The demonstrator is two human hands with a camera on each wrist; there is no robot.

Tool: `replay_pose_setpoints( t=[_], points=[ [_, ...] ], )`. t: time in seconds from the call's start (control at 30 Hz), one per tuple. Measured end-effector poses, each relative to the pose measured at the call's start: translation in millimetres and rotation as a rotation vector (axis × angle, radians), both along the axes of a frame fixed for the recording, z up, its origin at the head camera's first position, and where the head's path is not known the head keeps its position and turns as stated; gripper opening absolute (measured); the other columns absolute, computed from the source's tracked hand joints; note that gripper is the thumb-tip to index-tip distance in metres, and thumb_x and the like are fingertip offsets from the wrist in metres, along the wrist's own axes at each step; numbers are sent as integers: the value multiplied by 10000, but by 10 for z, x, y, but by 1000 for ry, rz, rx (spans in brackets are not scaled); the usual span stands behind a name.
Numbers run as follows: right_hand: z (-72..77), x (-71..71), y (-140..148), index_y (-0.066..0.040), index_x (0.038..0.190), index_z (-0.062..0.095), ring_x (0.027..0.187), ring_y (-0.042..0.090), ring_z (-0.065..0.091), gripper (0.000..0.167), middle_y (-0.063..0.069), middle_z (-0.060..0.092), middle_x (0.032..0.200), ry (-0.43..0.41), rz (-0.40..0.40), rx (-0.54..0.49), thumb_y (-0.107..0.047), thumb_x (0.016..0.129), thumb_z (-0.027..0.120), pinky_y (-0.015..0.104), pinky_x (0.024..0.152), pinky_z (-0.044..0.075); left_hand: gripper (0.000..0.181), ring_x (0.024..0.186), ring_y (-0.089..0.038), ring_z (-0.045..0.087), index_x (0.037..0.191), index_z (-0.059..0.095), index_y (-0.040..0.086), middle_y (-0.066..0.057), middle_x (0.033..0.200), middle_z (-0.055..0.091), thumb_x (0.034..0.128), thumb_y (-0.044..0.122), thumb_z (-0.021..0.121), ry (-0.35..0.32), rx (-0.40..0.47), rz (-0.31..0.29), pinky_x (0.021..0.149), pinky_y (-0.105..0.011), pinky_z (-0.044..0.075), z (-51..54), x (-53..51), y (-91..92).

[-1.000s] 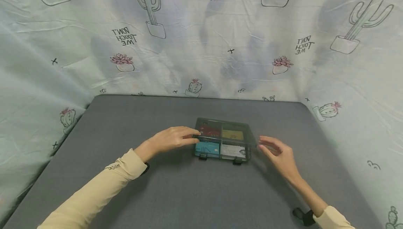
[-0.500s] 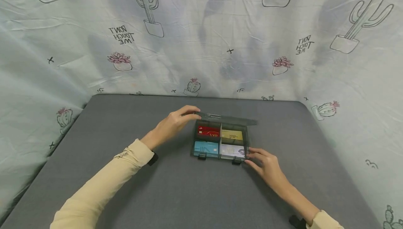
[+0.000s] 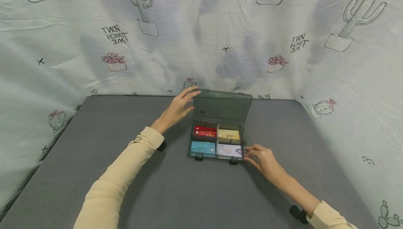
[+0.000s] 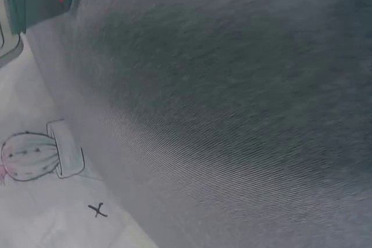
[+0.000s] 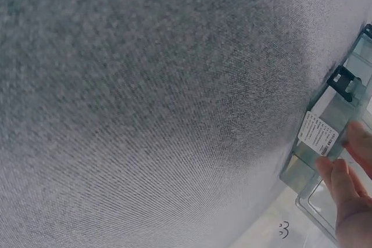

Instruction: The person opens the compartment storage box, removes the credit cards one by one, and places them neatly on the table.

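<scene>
A dark translucent plastic card box [image 3: 220, 158] lies on the grey table with its lid [image 3: 224, 107] raised upright at the back. Its compartments hold a red card [image 3: 205, 131], a gold card [image 3: 228, 134], a blue card [image 3: 203, 149] and a white card [image 3: 230, 150]. My left hand [image 3: 177, 109] reaches to the lid's upper left corner, fingers extended and thumb spread apart, touching the edge. At the near right corner, my right hand [image 3: 266, 160] holds the side of the box between thumb and fingers. A printed label [image 5: 318, 133] shows beside its fingertips in the right wrist view.
Two black latches, a left latch [image 3: 199, 157] and a right latch [image 3: 233, 160], project from the box's front. A white curtain [image 3: 201, 40] printed with cacti hangs behind and beside the grey table [image 3: 176, 194].
The lid has swung up and back from nearly closed to upright, the left hand rising with it. The right hand has moved left from beside the lid to the box's right side.
</scene>
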State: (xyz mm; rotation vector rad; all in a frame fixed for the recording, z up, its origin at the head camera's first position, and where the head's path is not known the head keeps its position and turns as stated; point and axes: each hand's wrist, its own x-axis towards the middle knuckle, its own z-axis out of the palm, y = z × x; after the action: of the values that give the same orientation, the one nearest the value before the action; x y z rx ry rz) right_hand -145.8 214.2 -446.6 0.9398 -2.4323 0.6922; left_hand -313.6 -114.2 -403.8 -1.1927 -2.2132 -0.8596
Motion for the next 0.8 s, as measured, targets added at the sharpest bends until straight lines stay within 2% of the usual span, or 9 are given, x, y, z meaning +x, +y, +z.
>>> replay_pose_setpoints(
  t=[0.23, 0.37, 0.57, 0.8],
  points=[
    [-13, -8, 7, 14, 787, 721, 723, 228, 685, 185, 174, 648, 887, -26, 14, -11, 89, 646, 816, 237, 621, 555, 839, 1073, -358, 597, 1466, 336, -1, -214, 1522, 249, 746, -115, 751, -186, -107, 31, 831, -366, 536, -59, -157, 2],
    [-16, -17, 7, 25, 798, 720, 732, 237, 686, 181, 176, 644, 885, -37, 14, -10, 94, 656, 809, 242, 632, 558, 887, 1092, -349, 600, 1502, 251, 5, -195, 1555, 203, 769, -87, 743, -319, -125, 58, 871, -362, 522, -81, -229, -4],
    [-18, -44, 20, 24, 801, 721, 742, 237, 686, 166, 172, 648, 888, -39, 10, 3, 79, 669, 807, 250, 642, 561, 856, 1116, -335, 597, 1493, 279, 13, -171, 1565, 194, 778, -52, 746, -470, -132, 96, 902, -362, 507, -74, -282, -13],
    [-53, -82, 86, 33, 816, 725, 750, 237, 688, 191, 165, 647, 882, -45, 29, -13, 91, 654, 807, 239, 648, 557, 844, 1149, -292, 588, 1498, 302, 70, -129, 1547, 240, 786, -31, 744, -668, -108, 158, 899, -318, 504, -104, -289, 0]
  ],
)
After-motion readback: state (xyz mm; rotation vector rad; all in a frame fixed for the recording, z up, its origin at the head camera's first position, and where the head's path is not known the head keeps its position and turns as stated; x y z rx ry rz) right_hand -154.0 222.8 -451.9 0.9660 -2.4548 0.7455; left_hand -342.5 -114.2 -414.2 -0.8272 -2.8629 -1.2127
